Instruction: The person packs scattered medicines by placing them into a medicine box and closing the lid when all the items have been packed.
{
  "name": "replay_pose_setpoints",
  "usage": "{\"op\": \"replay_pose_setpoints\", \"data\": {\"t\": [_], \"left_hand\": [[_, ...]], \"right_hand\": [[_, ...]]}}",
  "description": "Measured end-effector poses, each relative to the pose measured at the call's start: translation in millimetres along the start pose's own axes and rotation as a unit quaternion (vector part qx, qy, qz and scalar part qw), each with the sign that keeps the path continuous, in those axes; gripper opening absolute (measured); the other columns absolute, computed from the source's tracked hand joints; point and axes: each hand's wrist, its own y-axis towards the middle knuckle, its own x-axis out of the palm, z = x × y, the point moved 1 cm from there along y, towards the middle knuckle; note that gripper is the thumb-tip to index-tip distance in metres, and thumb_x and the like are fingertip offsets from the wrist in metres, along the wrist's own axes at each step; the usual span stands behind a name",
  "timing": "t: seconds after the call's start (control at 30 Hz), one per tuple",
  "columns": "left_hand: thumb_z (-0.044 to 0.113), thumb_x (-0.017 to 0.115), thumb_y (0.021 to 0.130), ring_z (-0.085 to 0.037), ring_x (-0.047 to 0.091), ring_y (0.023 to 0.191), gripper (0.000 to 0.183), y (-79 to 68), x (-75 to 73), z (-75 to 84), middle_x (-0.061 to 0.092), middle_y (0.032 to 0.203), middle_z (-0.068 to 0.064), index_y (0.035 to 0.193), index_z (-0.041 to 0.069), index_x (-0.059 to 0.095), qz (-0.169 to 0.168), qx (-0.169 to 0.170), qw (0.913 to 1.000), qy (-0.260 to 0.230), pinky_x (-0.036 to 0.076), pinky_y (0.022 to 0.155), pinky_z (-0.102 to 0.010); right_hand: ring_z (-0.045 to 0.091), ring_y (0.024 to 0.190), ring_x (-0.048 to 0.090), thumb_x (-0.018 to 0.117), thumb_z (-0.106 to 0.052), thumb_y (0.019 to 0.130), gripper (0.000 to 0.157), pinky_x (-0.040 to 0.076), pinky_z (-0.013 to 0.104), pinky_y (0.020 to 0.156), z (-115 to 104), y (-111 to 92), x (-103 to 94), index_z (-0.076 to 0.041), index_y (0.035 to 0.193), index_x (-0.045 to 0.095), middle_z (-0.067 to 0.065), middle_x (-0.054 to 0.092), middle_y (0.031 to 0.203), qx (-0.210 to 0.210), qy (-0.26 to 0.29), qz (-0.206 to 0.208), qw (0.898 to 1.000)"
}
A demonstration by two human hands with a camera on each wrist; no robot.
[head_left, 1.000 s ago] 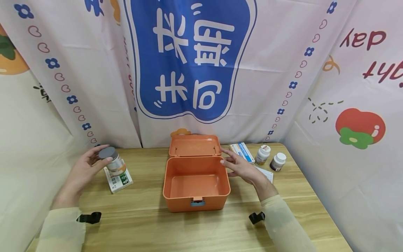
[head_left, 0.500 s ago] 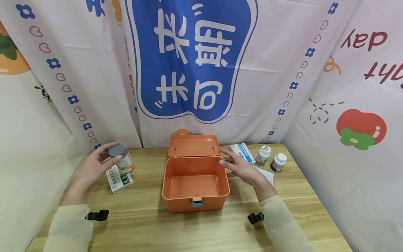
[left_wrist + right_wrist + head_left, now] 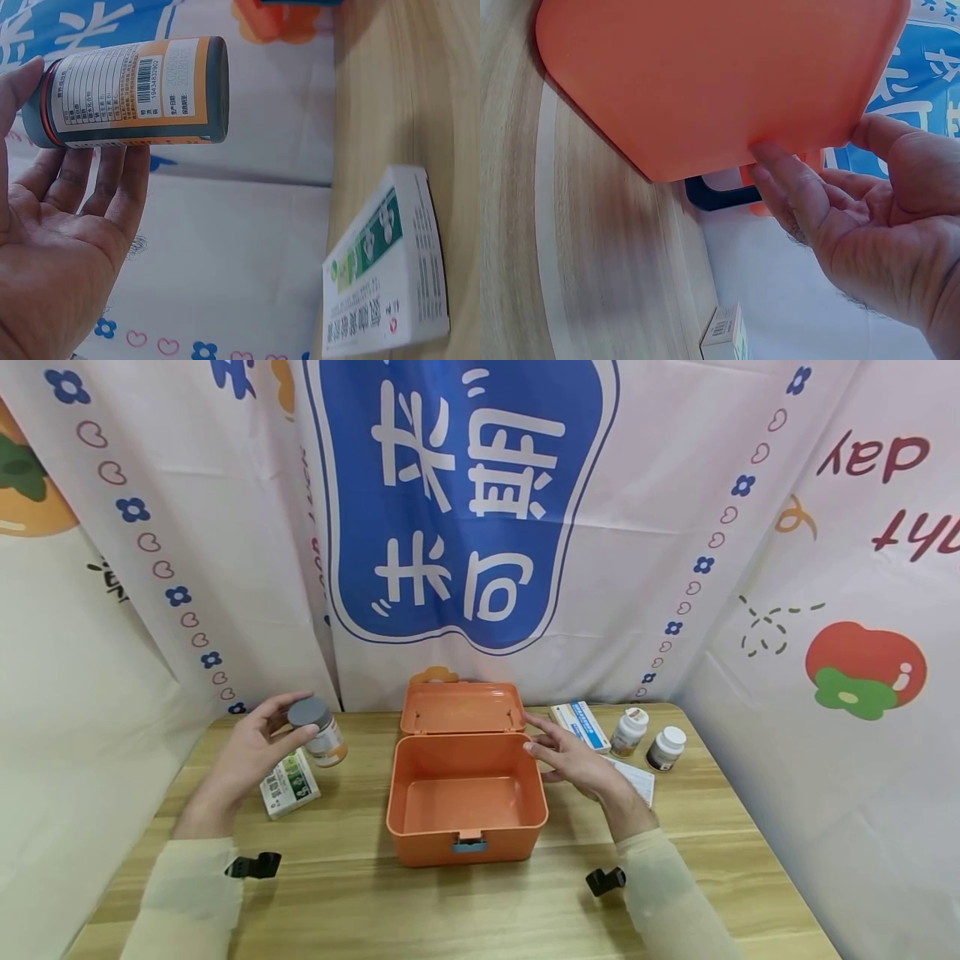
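Observation:
My left hand (image 3: 251,747) holds a bottle (image 3: 325,735) with a grey cap and an orange-and-white label, raised off the table. Fingers and thumb grip it around the cap; in the left wrist view the bottle (image 3: 135,94) lies sideways across the picture. Below and beside that hand is a white-and-green medicine box (image 3: 288,787). An orange storage box (image 3: 467,847) stands in the middle, lid (image 3: 463,707) laid back, with nothing inside. At its right rear corner my right hand (image 3: 573,764) holds the wall, thumb at the rim and fingers against the outside (image 3: 810,60).
Right of the orange box lie a blue-and-white medicine box (image 3: 581,727) and another white box (image 3: 636,779), partly hidden by the right hand. Two white-capped bottles stand there, one pale (image 3: 628,732) and one dark (image 3: 665,748). A printed curtain (image 3: 450,527) hangs behind the table.
My left hand has carried the grey-capped bottle to the right, from above the white-and-green box toward the orange box. The right hand stays at the box's corner.

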Motion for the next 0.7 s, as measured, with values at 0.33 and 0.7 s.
{"op": "replay_pose_setpoints", "data": {"t": [0.33,0.7], "left_hand": [[0.039,0.068,0.103,-0.034,0.045,0.150,0.064,4.6,15.7,13.0,0.049,0.160,-0.012,0.160,0.024,0.043,-0.010,0.015,0.9998,-0.013,0.049,0.115,-0.027],[0.040,0.070,0.102,-0.040,0.047,0.150,0.066,6.2,27.6,31.5,0.048,0.160,-0.013,0.160,0.025,0.043,-0.030,0.017,0.9986,-0.040,0.053,0.112,-0.033]], "right_hand": [[0.043,0.145,0.053,0.057,-0.027,0.109,0.069,0.060,0.053,0.099,0.1,-0.5,2.4,-0.028,0.169,0.023,0.024,0.046,0.161,-0.012,0.004,0.007,1.000],[0.041,0.138,0.059,0.058,-0.024,0.108,0.069,0.063,0.050,0.093,0.7,0.3,2.9,-0.027,0.169,0.026,0.024,0.056,0.150,-0.025,-0.008,0.023,0.999]]}}
